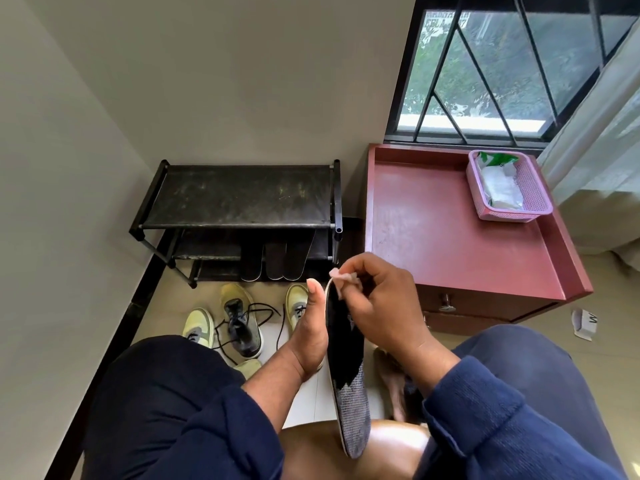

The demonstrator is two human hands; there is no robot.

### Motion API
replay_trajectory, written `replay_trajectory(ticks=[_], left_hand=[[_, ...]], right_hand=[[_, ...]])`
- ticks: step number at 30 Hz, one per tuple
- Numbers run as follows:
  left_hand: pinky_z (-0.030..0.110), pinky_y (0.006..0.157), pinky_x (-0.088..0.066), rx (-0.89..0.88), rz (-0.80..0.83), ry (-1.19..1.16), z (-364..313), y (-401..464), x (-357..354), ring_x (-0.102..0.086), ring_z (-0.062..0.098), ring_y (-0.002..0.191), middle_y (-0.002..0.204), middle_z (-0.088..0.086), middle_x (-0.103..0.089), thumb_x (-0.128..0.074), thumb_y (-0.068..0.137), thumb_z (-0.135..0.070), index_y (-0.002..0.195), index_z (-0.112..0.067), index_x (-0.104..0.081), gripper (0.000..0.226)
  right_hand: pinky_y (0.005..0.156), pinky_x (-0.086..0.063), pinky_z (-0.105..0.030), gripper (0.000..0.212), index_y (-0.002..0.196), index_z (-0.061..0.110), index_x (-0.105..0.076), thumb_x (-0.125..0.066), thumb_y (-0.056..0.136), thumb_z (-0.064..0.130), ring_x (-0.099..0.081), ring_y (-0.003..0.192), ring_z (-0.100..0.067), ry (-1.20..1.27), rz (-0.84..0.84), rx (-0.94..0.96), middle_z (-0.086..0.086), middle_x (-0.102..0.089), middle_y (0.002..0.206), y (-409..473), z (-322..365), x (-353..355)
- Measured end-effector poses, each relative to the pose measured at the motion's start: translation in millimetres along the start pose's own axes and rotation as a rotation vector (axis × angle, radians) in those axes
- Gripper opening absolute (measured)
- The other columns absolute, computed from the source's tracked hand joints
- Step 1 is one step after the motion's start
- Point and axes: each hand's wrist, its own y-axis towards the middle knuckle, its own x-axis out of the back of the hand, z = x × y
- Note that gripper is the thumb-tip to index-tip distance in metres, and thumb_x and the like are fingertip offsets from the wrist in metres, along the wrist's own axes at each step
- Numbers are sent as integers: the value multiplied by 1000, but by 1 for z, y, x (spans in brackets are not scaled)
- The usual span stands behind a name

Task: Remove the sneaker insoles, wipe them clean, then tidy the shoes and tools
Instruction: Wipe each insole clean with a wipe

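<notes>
From the head view, the left hand point(308, 336) grips an insole point(346, 358) upright above the lap while the right hand point(377, 306) pinches a small wipe point(341, 276) against its tip — the pink basket point(540, 199) on the red cabinet point(450, 244) holds a wipes packet point(500, 183).

The left hand point(308, 332) rises from seven o'clock, thumb straight up along the insole point(344, 355). The right hand point(377, 303), entering from four o'clock, pinches what looks like a small cloth point(343, 277).

Yellow-green sneakers point(239, 327) lie on the tiled floor point(166, 306) before a black shoe rack point(239, 199). A pink basket point(509, 185) sits on the red cabinet point(450, 237).
</notes>
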Motion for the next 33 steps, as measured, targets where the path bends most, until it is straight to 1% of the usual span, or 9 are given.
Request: replay_trajectory(ticks=[4,7,9,14,16,20,22,26,33], left_hand=[[68,118,-30,-30,22,-33,1,2,0,-48,47,138,144,23,-58,-49,71,-94,146,-17,-56,107],[54,121,-34,-36,25,-66,1,3,0,-50,33,141,147,19,-58,-57,67,-93,145,-13,-55,111],[53,121,-35,-43,-15,-112,0,3,1,-51,36,140,145,24,-58,-59,67,-91,139,-8,-59,110],[45,108,-51,-61,-76,-216,-3,3,2,-59,37,132,137,25,-63,-33,77,-85,134,-6,-64,102],[41,104,-54,-60,-88,-259,-3,6,4,-60,36,130,137,26,-63,-28,78,-85,140,-5,-58,105],[44,103,-52,-61,-171,-261,-3,13,11,-64,34,123,124,20,-69,-22,80,-88,140,-14,-61,103],[46,107,-48,-65,-153,-254,-3,13,13,-62,35,128,131,22,-67,-20,81,-87,144,-11,-56,105],[51,111,-46,-102,-98,-212,-5,10,10,-57,38,135,140,23,-62,-34,75,-92,148,-8,-49,112],[43,101,-53,-96,-175,-234,-2,14,15,-64,34,125,133,21,-66,-20,80,-87,141,-12,-58,105]], right_hand=[[59,-55,-29,13,84,27,-70,-75,92,20,-63,63,-10,16,-74,-91,8,-67,69,7,-11,5],[59,-54,-26,13,84,25,-69,-75,91,16,-64,64,-11,33,-19,-47,10,-67,70,0,-5,1],[59,-52,-23,13,85,22,-70,-75,89,11,-64,65,-11,16,44,19,12,-68,72,-6,-1,-3],[67,-58,-33,8,88,26,-72,-74,90,19,-68,71,-7,-31,14,-60,13,-73,79,2,-11,-2],[70,-58,-32,10,86,27,-70,-75,90,19,-70,75,-6,-12,88,-52,13,-73,80,0,-11,-2],[63,-48,-22,18,85,30,-69,-74,85,13,-64,69,-8,-50,282,76,15,-67,74,-10,-2,-7],[60,-43,-15,16,84,28,-70,-75,86,13,-62,65,-3,-60,195,17,22,-65,69,-5,-7,-6],[58,-48,-21,15,82,27,-69,-74,88,14,-61,61,-3,-100,44,-110,18,-65,65,6,-19,1],[59,-44,-17,24,80,30,-66,-74,83,7,-61,63,-8,-51,231,68,13,-65,71,-8,-4,-6]])
